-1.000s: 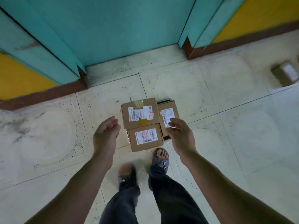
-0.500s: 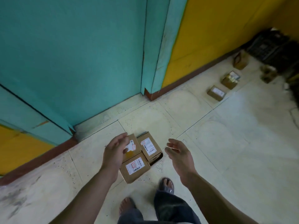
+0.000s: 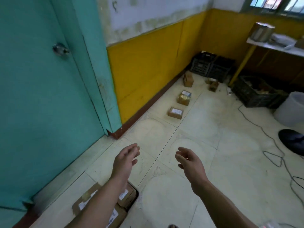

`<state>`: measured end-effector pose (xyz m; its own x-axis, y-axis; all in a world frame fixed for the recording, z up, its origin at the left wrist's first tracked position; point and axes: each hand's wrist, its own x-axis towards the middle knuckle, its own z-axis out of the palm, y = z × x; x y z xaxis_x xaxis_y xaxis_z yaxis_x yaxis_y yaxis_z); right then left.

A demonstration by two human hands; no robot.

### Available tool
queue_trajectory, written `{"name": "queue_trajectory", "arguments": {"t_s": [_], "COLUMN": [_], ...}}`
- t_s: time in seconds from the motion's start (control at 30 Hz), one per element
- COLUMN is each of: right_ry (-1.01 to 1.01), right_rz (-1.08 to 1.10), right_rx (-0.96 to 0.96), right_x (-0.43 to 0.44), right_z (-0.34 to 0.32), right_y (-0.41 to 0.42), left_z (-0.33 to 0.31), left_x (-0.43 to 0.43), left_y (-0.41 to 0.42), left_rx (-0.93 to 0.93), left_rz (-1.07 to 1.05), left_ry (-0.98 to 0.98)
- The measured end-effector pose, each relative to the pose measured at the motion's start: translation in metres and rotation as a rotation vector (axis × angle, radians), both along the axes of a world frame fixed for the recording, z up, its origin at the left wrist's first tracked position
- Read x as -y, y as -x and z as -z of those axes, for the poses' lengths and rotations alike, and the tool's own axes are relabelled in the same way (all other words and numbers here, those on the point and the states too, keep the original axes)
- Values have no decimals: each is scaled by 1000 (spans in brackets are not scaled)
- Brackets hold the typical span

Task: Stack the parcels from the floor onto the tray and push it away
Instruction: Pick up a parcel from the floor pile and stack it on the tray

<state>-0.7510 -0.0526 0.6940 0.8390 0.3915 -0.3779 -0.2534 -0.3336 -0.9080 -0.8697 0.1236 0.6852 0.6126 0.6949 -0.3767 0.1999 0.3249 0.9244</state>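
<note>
– At the lower left of the frame, the grouped parcels are now seen only in part and are crossed by the left forearm. Half a second ago they were held in the middle of the view, between the two hands.

– Is anything gripped?

– Nothing is gripped. The left hand and the right hand are held out over bare floor. The fingers of each are spread and relaxed, and no parcel is touched.

– What is brought into view instead?

– A row of loose parcels is revealed along the yellow wall, right of centre. A flat parcel is nearest, a taped parcel lies beyond it, and an upright parcel stands further on. The last is near the black crates at the upper right.

– And the tray?

– The tray is made out only as a dark edge under the right side of the grouped parcels, and more of it cannot be told.

– What is meant for the task?

– The first group is judged to be placed, and attention is judged to be turned to the next pickup. The flat parcel is likely to be fetched first. With the row not yet collected, the stacking is judged far from finished, and the push is not yet begun.
</note>
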Motion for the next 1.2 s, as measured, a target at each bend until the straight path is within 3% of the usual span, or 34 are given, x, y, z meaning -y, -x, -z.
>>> {"name": "queue_trajectory", "arguments": {"t_s": [0.43, 1.2], "right_ry": [-45, 27], "right_rz": [120, 324], "right_rx": [-25, -93], "right_x": [84, -54], "right_z": [-5, 17], "right_y": [-183, -532], "left_z": [-32, -1], "left_x": [70, -81], "left_y": [-205, -604], "left_rx": [-8, -102], "left_rz": [177, 308], "left_ry": [-70, 22]}}
